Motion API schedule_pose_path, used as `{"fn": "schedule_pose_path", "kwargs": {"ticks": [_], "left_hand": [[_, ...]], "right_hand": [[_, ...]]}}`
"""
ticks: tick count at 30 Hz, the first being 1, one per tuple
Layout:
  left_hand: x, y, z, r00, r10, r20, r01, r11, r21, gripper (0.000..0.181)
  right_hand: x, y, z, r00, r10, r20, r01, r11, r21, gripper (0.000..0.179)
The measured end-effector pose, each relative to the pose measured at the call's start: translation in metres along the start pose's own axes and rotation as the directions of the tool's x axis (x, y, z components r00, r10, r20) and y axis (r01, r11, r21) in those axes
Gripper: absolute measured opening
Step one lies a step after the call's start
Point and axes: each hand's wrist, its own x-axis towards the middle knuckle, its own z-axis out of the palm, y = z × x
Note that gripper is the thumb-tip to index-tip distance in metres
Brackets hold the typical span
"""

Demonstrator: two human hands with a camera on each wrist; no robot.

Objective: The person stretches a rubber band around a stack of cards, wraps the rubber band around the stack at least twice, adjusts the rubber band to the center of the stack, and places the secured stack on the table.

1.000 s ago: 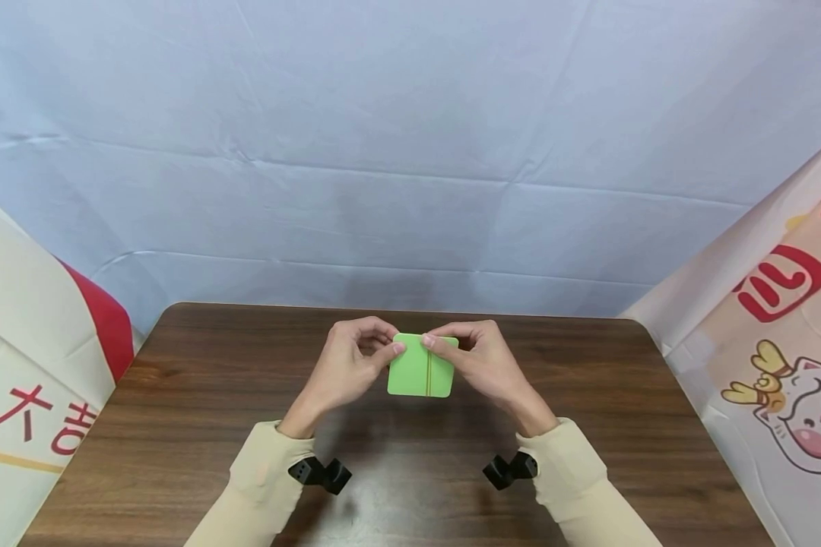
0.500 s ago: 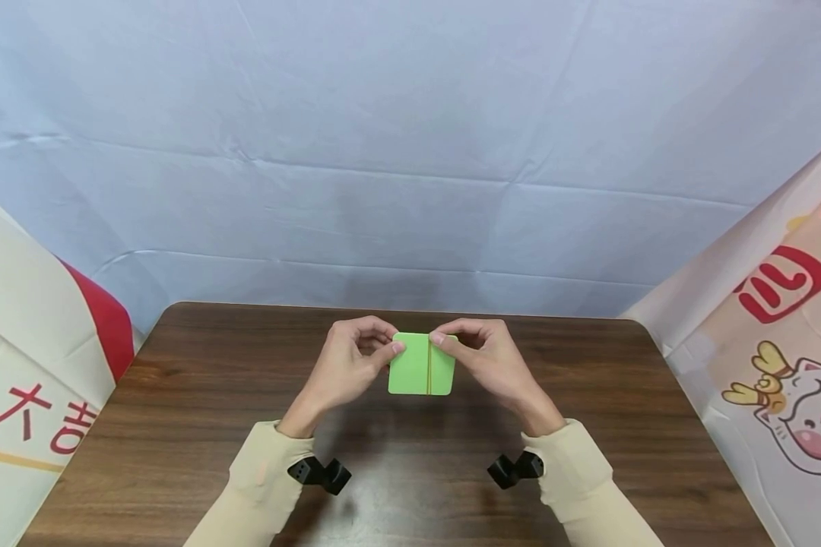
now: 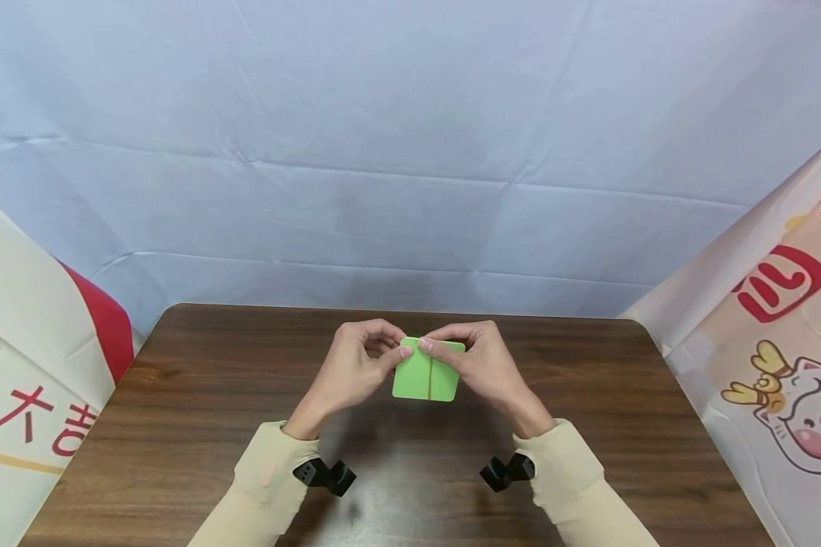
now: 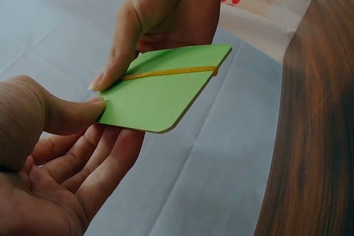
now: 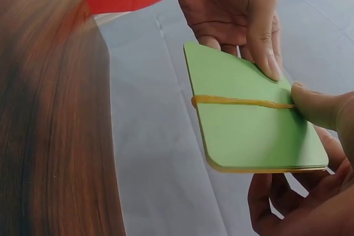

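Left hand point(image 3: 352, 366): thumb on the upper face, fingers beneath, pinching the far left corner of a thin, light green, square stack of round-cornered cards point(image 3: 410, 381). Right hand point(image 3: 490, 365): thumb flat along the stack's far edge, other fingers behind and below, also pinching. Thumb tips near each other, a strip of green between.

Narrow yellow elastic band point(image 5: 238, 100) round the stack, running near to far across its face, a little right of the middle. Right thumb tip lies at the band's far end; whether it presses on the band or just beside it, cannot tell.

Stack is held up above the far middle of a dark brown wood-grain table point(image 3: 205, 410), between both hands. Cream long sleeves point(image 3: 263, 475) at both wrists, a small black device point(image 3: 324, 476) on each. Beyond the table's far edge, pale blue-grey creased cloth point(image 3: 410, 159). White cloth with red characters point(image 3: 20, 342) at left; printed cloth with a cartoon cat point(image 3: 817, 414) at right.
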Motion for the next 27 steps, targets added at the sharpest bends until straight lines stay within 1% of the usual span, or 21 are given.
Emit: {"fn": "schedule_pose_path", "kwargs": {"ticks": [5,11,15,21,27], "left_hand": [[-0.0004,0.0003,-0.0017,1.000,-0.026,-0.006,0.026,0.999,-0.030,0.007],[0.0002,0.0019,-0.0026,0.999,-0.049,-0.013,0.048,0.997,-0.059,0.006],[0.0004,0.0018,-0.0030,0.998,-0.053,-0.020,0.052,0.997,-0.065,0.006],[0.0007,0.0023,-0.0024,0.998,-0.063,-0.005,0.063,0.994,-0.087,0.006],[0.0010,0.0022,-0.0024,0.998,-0.065,-0.012,0.064,0.995,-0.074,0.006]], "right_hand": [[0.0004,0.0008,-0.0031,1.000,-0.026,0.004,0.026,1.000,0.001,0.013],[-0.0008,-0.0014,-0.0072,1.000,-0.012,0.005,0.012,1.000,0.006,0.018],[-0.0014,-0.0014,-0.0099,1.000,-0.009,-0.005,0.009,1.000,0.009,0.018],[0.0000,-0.0002,-0.0085,1.000,-0.024,-0.001,0.024,0.999,0.027,0.016],[-0.0007,-0.0003,-0.0065,1.000,-0.016,-0.014,0.017,1.000,0.011,0.016]]}}
